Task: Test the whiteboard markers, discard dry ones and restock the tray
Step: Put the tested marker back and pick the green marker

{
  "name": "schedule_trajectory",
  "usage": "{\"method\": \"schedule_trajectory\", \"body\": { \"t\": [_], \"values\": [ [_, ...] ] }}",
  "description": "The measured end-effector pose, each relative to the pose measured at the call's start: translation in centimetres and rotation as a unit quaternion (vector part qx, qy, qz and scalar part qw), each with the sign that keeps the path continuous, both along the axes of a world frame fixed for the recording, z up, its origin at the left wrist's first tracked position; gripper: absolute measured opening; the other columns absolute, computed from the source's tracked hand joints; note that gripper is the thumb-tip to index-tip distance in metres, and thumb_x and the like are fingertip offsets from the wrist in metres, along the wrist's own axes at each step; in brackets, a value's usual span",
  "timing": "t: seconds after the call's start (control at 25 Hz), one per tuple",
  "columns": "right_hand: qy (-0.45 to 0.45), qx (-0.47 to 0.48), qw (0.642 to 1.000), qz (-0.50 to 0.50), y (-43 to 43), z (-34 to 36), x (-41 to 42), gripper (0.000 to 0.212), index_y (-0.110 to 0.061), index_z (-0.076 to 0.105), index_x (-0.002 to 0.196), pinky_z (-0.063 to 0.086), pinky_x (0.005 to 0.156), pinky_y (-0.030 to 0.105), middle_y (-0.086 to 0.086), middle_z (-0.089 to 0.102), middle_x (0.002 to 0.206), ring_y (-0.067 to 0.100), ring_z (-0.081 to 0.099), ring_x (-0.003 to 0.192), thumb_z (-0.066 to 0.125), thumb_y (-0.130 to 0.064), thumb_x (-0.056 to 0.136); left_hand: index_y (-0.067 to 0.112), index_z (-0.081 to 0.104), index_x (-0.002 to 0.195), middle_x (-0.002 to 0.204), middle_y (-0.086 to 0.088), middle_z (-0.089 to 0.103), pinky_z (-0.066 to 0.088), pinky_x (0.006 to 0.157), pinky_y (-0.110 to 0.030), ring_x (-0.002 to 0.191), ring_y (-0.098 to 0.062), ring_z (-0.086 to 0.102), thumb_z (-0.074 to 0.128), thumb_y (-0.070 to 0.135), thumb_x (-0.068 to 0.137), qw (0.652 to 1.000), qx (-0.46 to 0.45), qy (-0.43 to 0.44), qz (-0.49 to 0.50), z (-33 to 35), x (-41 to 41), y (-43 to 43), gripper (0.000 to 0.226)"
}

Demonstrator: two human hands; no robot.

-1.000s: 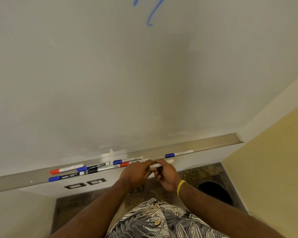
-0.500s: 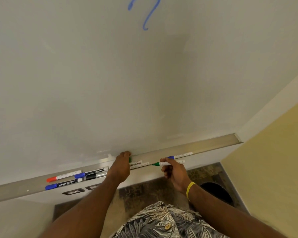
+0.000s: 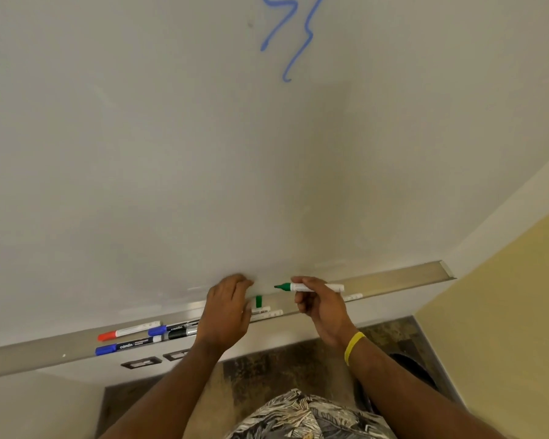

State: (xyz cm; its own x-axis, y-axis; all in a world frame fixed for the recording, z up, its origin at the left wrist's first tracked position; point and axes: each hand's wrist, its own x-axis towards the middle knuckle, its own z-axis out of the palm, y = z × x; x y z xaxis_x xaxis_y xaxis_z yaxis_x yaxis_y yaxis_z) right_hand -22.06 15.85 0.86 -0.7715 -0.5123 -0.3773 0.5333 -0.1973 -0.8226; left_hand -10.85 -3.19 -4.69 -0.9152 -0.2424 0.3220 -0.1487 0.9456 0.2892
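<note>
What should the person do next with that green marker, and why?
Probably press the tip to the whiteboard and draw a short stroke: the right hand holds the green marker uncapped, its cap sits in the tray, and the board shows only a blue scribble, no green.

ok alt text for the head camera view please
A person's right hand holds an uncapped green marker low in front of a whiteboard, while the left hand is beside the green cap standing on the marker tray. Other capped markers lie in the tray, and a blue squiggle marks the board above.
</note>
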Motion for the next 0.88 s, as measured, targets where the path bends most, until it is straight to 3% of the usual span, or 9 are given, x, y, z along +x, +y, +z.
{"method": "schedule_trajectory", "body": {
  "t": [0.12,0.24,0.48,0.72,0.88],
  "values": [
    [0.107,-0.062,0.992,0.011,-1.7,4.1,0.0,0.029,-0.008,0.079,0.088,0.046,0.055,0.027,0.011,0.062,0.067,0.02,0.054,0.064,0.051,-0.009,0.097,0.018,0.052,0.129,0.138,-0.01,0.052,0.04,0.105,-0.049,0.131,-0.028,0.045,0.062,0.034,0.088,0.988,-0.08,0.132,-0.02,4.7,-0.9,-0.6,0.045],
    [0.23,-0.136,0.963,0.035,-3.0,9.4,-0.3,0.024,-0.01,0.079,0.09,0.048,0.056,0.026,0.01,0.064,0.07,0.019,0.057,0.066,0.056,-0.016,0.092,0.019,0.049,0.137,0.151,-0.013,0.039,0.025,0.116,-0.048,0.144,-0.031,0.034,0.058,0.044,0.09,0.958,-0.14,0.252,0.003,11.0,-2.1,-2.3,0.054],
    [0.387,-0.238,0.89,0.044,-5.4,20.1,-0.4,0.024,-0.012,0.078,0.092,0.048,0.054,0.025,0.007,0.068,0.072,0.019,0.06,0.063,0.056,-0.017,0.088,0.017,0.037,0.149,0.158,-0.021,0.025,0.011,0.12,-0.057,0.152,-0.034,0.013,0.061,0.058,0.085,0.908,-0.233,0.344,0.052,22.3,-3.0,-6.0,0.079],
    [0.569,-0.173,0.8,-0.084,-7.7,27.9,-0.1,0.014,-0.006,0.067,0.096,0.048,0.056,0.028,0.012,0.069,0.073,0.016,0.061,0.059,0.061,-0.015,0.087,0.017,0.04,0.149,0.158,-0.025,0.027,0.01,0.12,-0.057,0.15,-0.04,0.017,0.062,0.058,0.085,0.856,-0.269,0.429,0.105,31.6,-3.6,-9.3,0.079],
    [0.672,-0.138,0.715,-0.137,-9.3,32.2,-0.5,0.011,-0.005,0.067,0.099,0.054,0.063,0.046,0.013,0.071,0.086,0.031,0.066,0.07,0.067,-0.004,0.088,0.022,0.046,0.146,0.16,-0.018,0.028,0.014,0.121,-0.055,0.151,-0.035,0.02,0.061,0.061,0.086,0.836,-0.291,0.447,0.125,34.4,-4.4,-9.4,0.073]
  ]
}}
